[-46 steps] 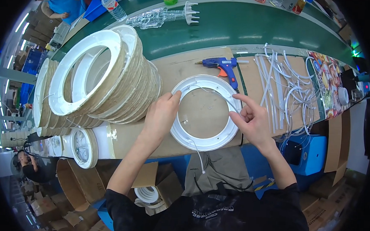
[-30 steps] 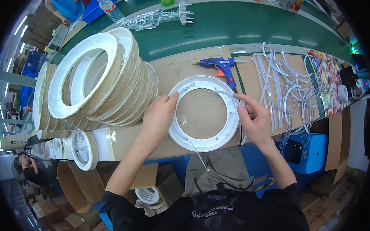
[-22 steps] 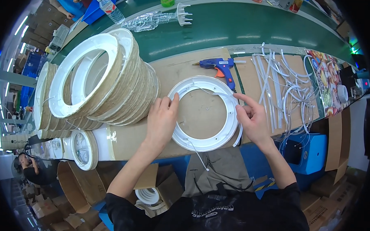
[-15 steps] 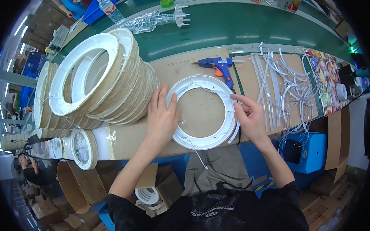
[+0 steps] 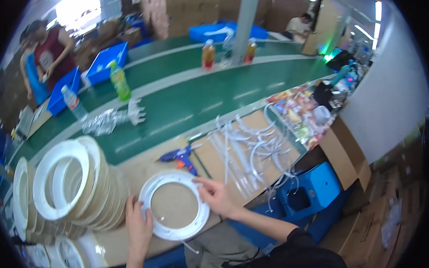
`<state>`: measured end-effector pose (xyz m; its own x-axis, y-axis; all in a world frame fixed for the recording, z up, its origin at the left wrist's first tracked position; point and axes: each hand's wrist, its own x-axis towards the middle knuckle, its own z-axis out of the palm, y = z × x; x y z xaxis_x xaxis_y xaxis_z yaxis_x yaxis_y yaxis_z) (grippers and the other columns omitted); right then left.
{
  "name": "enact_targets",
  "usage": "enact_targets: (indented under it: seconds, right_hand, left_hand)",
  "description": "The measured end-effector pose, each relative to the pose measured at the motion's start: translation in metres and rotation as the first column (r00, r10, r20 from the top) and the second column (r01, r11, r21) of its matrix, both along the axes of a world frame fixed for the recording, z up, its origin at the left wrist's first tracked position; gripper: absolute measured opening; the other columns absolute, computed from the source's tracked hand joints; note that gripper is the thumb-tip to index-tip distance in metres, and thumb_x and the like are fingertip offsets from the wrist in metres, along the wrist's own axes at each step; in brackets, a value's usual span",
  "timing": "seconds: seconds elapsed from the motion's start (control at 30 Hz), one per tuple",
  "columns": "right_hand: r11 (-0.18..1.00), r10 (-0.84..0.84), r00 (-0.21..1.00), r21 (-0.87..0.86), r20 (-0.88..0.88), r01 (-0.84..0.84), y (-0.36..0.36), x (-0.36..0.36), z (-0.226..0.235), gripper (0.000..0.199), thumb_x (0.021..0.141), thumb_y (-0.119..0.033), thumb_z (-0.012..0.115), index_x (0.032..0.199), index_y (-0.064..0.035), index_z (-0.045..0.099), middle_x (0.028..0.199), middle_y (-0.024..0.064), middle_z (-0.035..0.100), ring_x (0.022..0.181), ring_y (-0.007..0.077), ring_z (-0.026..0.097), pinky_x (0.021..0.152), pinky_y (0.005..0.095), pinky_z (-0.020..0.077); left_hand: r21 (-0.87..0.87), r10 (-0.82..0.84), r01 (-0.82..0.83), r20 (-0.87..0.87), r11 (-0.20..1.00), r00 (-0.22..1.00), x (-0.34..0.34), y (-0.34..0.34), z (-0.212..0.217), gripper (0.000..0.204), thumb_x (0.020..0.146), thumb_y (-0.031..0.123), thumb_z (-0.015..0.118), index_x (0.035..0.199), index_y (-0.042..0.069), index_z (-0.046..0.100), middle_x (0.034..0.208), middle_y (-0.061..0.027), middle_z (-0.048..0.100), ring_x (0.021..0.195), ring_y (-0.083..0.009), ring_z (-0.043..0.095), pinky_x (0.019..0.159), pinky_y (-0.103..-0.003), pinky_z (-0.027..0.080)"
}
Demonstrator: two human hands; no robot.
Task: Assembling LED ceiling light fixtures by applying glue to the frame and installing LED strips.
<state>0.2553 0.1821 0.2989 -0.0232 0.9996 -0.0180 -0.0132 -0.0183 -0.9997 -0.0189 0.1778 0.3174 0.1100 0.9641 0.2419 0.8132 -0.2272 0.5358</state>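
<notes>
A white flat ring [image 5: 172,233] lies on the brown cardboard-covered bench [image 5: 140,167] in front of me. My left hand [image 5: 138,221] rests on the ring's left rim, fingers spread over its edge. My right hand [image 5: 214,195] presses on the ring's right rim with fingers curled onto it. A thin white wire [image 5: 189,247] trails from the ring's near edge. A blue hot glue gun [image 5: 179,157] lies just beyond the ring.
A leaning stack of white and tan rings [image 5: 73,186] stands to the left. Curved white strips [image 5: 247,151] lie to the right. Bottles [image 5: 119,81] stand on the green conveyor belt [image 5: 187,100]. A blue stool [image 5: 307,191] sits at right. A person [image 5: 49,52] stands far left.
The view has swung up and away, so the belt and the room beyond now show. Both hands stay on the ring's left and right rims.
</notes>
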Motion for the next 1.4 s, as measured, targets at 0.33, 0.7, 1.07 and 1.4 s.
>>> enact_targets:
  seconds: [0.33, 0.7, 1.07, 1.4]
  right_hand:
    - [0.994, -0.043, 0.987, 0.106, 0.153, 0.027, 0.003, -0.007, -0.013, 0.035, 0.097, -0.015, 0.061, 0.127, 0.0029, 0.061, 0.066, -0.0002, 0.055, 0.061, 0.0055, 0.046, 0.054, 0.0268, 0.0399]
    - [0.992, -0.096, 0.978, 0.095, 0.187, 0.079, 0.006, -0.009, -0.005, 0.030, 0.097, -0.008, 0.058, 0.126, 0.0005, 0.064, 0.064, -0.0085, 0.047, 0.057, 0.0006, 0.040, 0.049, 0.0215, 0.0302]
    - [0.987, -0.095, 0.974, 0.149, 0.207, 0.064, -0.001, -0.010, -0.009, 0.031, 0.098, -0.008, 0.057, 0.127, 0.0019, 0.062, 0.065, -0.0062, 0.050, 0.057, 0.0002, 0.042, 0.051, 0.0200, 0.0323]
    - [0.974, -0.107, 0.969, 0.218, 0.221, 0.058, 0.000, -0.007, -0.015, 0.030, 0.097, -0.007, 0.057, 0.126, 0.0029, 0.063, 0.064, -0.0063, 0.048, 0.058, 0.0005, 0.040, 0.052, 0.0205, 0.0313]
  left_hand:
    - [0.025, 0.019, -0.021, 0.073, 0.999, 0.997, -0.005, -0.010, -0.004, 0.024, 0.082, -0.001, 0.059, 0.105, -0.007, 0.061, 0.143, -0.0295, 0.044, 0.125, -0.0450, 0.052, 0.104, -0.045, 0.044]
    - [-0.087, -0.438, 0.429, -0.167, 0.899, 0.883, -0.002, -0.022, 0.020, 0.028, 0.084, 0.007, 0.066, 0.111, 0.009, 0.066, 0.125, -0.0125, 0.060, 0.127, -0.0322, 0.051, 0.110, -0.048, 0.038]
    - [-0.373, -0.594, 0.485, -0.278, 0.791, 0.754, 0.004, -0.015, 0.045, 0.005, 0.086, 0.007, 0.062, 0.088, 0.007, 0.067, 0.094, -0.0097, 0.064, 0.103, -0.0284, 0.062, 0.103, -0.048, 0.042]
    - [-0.465, -0.648, 0.530, -0.133, 0.709, 0.750, 0.005, 0.002, 0.044, 0.012, 0.081, 0.006, 0.070, 0.093, 0.002, 0.068, 0.092, -0.0111, 0.065, 0.093, -0.0330, 0.063, 0.084, -0.043, 0.050]
